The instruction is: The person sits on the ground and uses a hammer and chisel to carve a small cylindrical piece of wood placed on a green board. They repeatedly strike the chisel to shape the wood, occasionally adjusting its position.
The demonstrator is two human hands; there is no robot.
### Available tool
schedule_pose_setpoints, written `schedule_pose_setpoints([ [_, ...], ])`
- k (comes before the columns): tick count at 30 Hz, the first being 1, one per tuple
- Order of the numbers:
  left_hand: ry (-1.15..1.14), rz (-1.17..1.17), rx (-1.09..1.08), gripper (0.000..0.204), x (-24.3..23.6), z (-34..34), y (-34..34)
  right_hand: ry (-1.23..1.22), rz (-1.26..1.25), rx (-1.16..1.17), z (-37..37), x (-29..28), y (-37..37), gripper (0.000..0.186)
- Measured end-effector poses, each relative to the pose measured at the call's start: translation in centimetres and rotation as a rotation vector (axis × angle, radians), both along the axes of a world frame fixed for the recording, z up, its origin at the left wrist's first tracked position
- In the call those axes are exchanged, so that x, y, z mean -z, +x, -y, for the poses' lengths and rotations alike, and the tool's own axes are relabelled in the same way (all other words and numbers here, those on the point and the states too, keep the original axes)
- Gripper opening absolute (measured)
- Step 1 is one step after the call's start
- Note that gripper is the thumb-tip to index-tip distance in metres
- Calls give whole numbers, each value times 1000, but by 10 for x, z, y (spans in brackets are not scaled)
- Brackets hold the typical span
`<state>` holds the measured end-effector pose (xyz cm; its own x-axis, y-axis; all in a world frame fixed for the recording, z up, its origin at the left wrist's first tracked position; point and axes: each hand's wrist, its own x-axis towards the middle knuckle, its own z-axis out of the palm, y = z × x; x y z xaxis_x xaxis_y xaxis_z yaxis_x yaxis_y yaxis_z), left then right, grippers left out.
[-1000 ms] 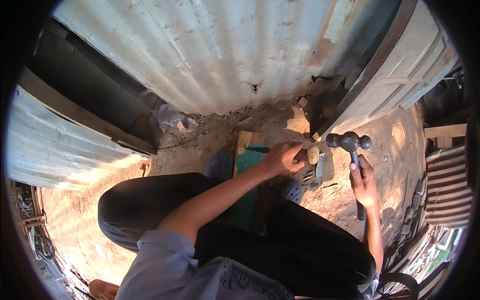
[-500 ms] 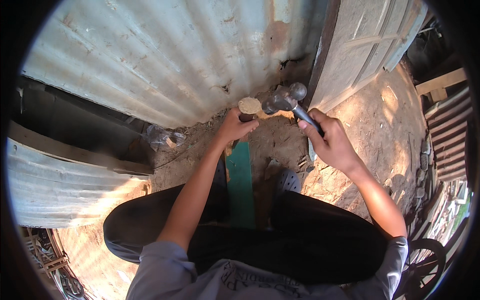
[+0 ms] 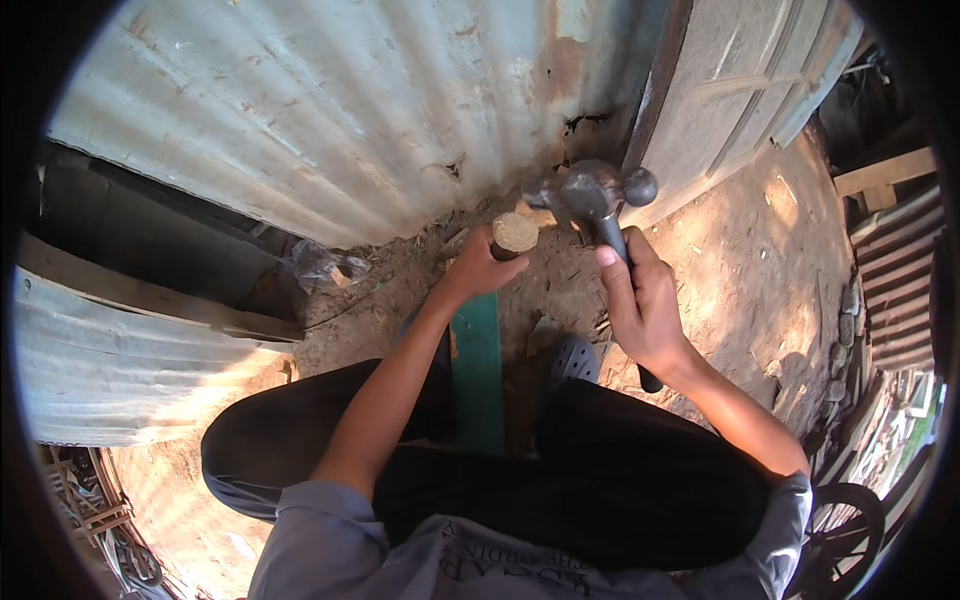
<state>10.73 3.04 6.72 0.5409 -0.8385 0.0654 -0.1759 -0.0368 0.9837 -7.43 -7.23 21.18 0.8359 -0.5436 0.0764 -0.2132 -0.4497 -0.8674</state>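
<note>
My left hand (image 3: 476, 268) is wrapped round a short, dark, round wooden piece (image 3: 516, 233) with a pale, rough, flat end facing up. Its lower part is hidden by my fingers. Below that hand a green-painted board (image 3: 479, 365) runs between my legs. In my right hand (image 3: 648, 305) is a ball-peen hammer (image 3: 592, 190), gripped round its dark handle with the thumb along it. The hammer's metal head is up to the right of the wooden piece, apart from it, with its round ball to the right.
A rusty corrugated metal sheet (image 3: 330, 110) stands close ahead, beside a worn wooden door (image 3: 720, 105). Crumpled clear plastic (image 3: 322, 268) lies on the dirt ground at left. My shoe (image 3: 573, 360) is right of the board. A wheel (image 3: 845, 535) is at lower right.
The hammer's head has moved right, away from the wooden piece, and its handle now points more upright. My left hand, still holding the piece, has shifted slightly right and down.
</note>
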Motion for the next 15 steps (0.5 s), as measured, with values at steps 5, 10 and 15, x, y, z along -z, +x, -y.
schedule_pose_setpoints([
  [5,95,107,92,30,-8,0,1,-155,-232,-152,10,35,5,25],
  [10,173,70,167,41,-9,0,1,-217,-56,-50,21,6,5,25],
  [15,308,10,166,42,-17,0,6,124,422,195,22,9,6,24],
])
